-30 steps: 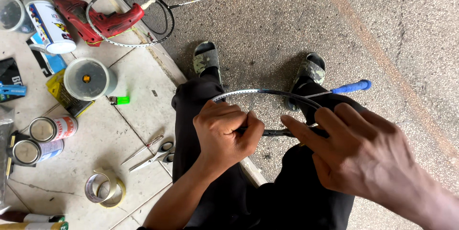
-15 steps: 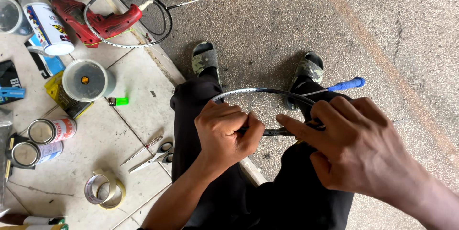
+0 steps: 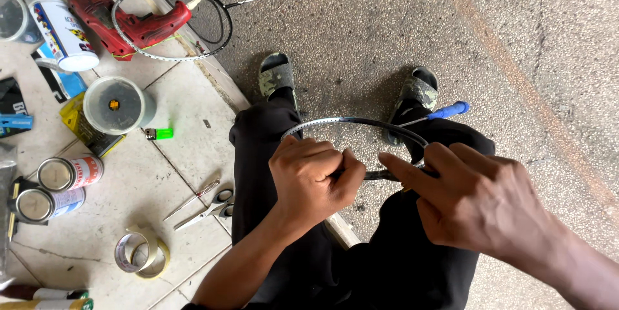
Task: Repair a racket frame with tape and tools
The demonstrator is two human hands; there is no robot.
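Racket frame (image 3: 361,123) arcs between left hand (image 3: 309,178) and right hand (image 3: 477,203) — both gripping.

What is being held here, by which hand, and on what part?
Both hands hold a racket frame over the lap. The left hand is closed around its lower rim; the right hand pinches the rim on the right side.

This looks like an informal repair spot set up on the ground outdoors: rough grey concrete pavement (image 3: 400,33) beside a pale tiled floor (image 3: 187,123) strewn with tools. On the tiles lie a red electric power drill (image 3: 122,23), small steel scissors (image 3: 209,207), rolls of clear adhesive tape (image 3: 138,253), two open metal tins (image 3: 55,187) and a stringless racket frame with an orange grip (image 3: 193,13).
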